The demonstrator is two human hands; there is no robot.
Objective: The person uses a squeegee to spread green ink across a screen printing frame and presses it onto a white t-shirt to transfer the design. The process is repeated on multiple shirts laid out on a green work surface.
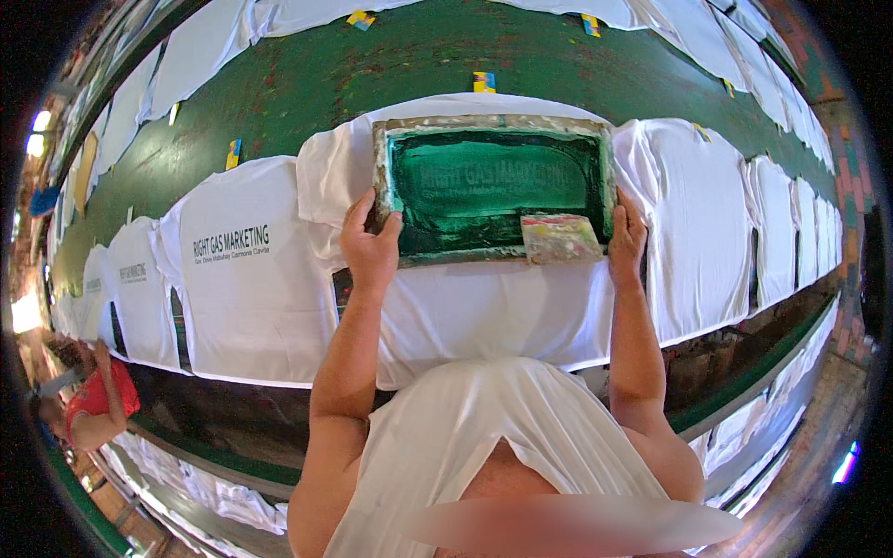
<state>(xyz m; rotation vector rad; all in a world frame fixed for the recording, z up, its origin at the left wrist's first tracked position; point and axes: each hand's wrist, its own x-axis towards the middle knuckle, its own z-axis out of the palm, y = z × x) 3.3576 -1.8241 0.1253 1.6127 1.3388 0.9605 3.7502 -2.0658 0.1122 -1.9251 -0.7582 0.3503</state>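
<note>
A screen printing frame (379, 153) with a worn, ink-smeared rim lies over a white T-shirt (493, 321) in front of me. Dark green ink coats its mesh (493, 153), and lettering shows faintly through. My left hand (372, 240) grips the frame's left side near the lower corner, thumb toward the inside. On the opposite side, my right hand (628, 240) is closed round the right edge. A squeegee or flat block (561, 239), pale and stained, rests across the frame's near edge by my right hand; neither hand touches it.
White shirts with dark printing (237, 270) lie to the left, and unprinted shirts (693, 232) to the right. Beyond them runs a long green table (409, 56) with yellow-and-blue tabs (484, 82). A person in red (98, 395) works at the far left.
</note>
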